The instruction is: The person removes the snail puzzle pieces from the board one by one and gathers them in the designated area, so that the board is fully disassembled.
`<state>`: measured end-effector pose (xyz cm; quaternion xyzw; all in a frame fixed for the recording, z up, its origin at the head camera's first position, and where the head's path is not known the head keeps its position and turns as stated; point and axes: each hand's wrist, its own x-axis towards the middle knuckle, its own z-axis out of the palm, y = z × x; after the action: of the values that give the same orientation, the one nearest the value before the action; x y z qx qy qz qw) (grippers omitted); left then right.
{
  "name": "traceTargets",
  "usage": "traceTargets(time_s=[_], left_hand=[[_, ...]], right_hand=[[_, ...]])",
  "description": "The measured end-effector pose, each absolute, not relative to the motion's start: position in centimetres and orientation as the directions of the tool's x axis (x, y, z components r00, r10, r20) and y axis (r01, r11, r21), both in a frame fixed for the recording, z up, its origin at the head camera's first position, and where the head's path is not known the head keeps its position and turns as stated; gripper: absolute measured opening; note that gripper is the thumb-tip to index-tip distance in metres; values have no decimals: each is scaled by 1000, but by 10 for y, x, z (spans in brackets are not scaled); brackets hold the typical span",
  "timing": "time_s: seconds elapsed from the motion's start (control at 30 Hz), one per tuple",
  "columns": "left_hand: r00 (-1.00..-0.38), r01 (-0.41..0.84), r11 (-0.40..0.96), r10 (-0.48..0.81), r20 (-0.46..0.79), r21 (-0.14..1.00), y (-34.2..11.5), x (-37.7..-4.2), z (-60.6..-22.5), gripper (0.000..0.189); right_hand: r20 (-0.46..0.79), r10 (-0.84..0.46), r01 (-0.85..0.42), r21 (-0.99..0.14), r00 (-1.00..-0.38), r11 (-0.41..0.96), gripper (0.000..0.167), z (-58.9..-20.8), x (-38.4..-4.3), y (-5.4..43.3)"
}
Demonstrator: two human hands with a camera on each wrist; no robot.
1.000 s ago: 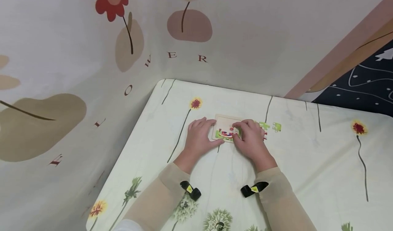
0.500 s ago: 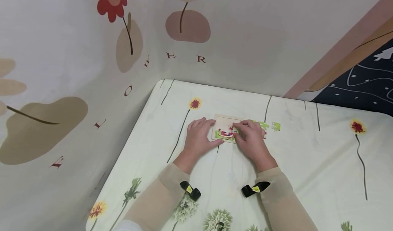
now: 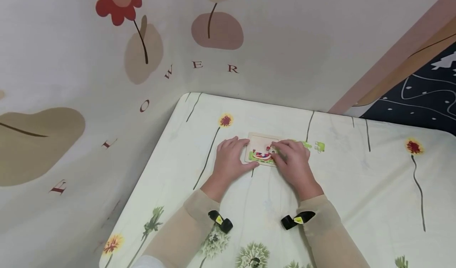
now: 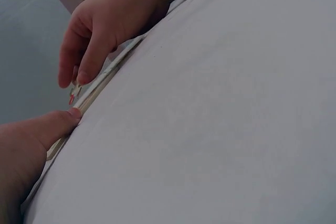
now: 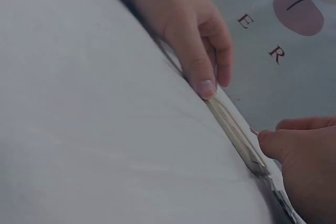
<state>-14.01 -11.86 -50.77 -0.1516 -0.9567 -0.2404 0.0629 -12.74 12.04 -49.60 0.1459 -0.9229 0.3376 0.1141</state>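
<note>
A small wooden jigsaw puzzle board lies on the cloth in the head view, its lower part filled with a colourful picture in red, green and white. My left hand grips the board's left side, thumb at the front edge and fingers toward the back corner. Over the board's right side, my right hand pinches a small puzzle piece between thumb and fingers; the left wrist view shows it held tilted just above the board. The right hand hides the board's right edge.
Green loose puzzle pieces lie right of the board, partly behind the right hand. A flower-printed cloth covers the surface. Behind and to the left rises a printed fabric wall.
My right hand has shifted very slightly to the right with its fingers still over the board, now covering the red loose piece seen beside it earlier. The left hand stays put.
</note>
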Motion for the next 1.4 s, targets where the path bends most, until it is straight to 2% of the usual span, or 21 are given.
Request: traceTargets(time_s=[0.47,0.63,0.9,1.13,1.4], left_hand=[[-952,305,848,258,165,434,-118,-140,-507,80],[-940,338,845,285,185,414,-118,-140,-506,71],[-924,380,839,322,208,388,-119,-139,-505,53],[-919,389,826,321,228,408,-119,-139,-504,49],[-918,391,815,316,238,427,-119,-138,-505,47]], right_hand=[[340,-54,-271,-632,-939,726,29,-502,-111,169],[349,-57,-266,-587,-935,764,30,-503,-104,188],[343,20,-205,-605,-939,770,28,-501,-94,213],[308,84,-126,-603,-948,788,28,-499,-90,222],[325,84,-135,-597,-942,791,22,-500,-86,226]])
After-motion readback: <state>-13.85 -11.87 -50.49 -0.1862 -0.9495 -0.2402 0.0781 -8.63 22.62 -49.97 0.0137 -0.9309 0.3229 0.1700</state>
